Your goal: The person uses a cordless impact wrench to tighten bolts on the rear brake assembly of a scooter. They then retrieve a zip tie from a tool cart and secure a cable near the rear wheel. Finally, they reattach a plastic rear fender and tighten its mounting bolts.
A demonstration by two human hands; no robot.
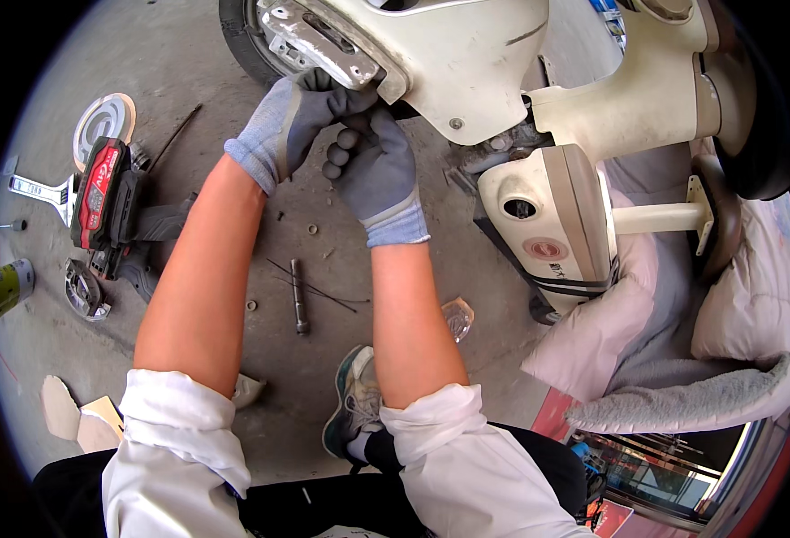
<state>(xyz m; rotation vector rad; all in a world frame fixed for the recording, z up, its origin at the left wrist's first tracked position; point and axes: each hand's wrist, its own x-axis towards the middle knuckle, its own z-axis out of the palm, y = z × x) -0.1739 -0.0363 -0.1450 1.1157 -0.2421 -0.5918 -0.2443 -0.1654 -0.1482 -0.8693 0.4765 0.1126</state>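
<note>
A cream scooter body (480, 58) with a tan-striped panel leans across the far side of the floor. My left hand (303, 117), in a grey-coated glove with a blue cuff, has its fingers curled at the lower edge of a scuffed metal bracket (328, 40) by the wheel (250, 45). Close against it is my right hand (377, 170), gloved alike, its thumb and forefinger reaching under the cream panel's edge while the other fingers curl inward. Whatever both sets of fingertips grip is hidden beneath the bracket and panel.
On the floor lie a metal socket extension bar (300, 298), thin black cable ties (334, 299) and a small ring (312, 229). Leftward are a red-and-black cordless power tool (99, 193), an adjustable wrench (41, 191) and a green can (8, 291). A pink-grey quilted cover (583, 354) drapes at right.
</note>
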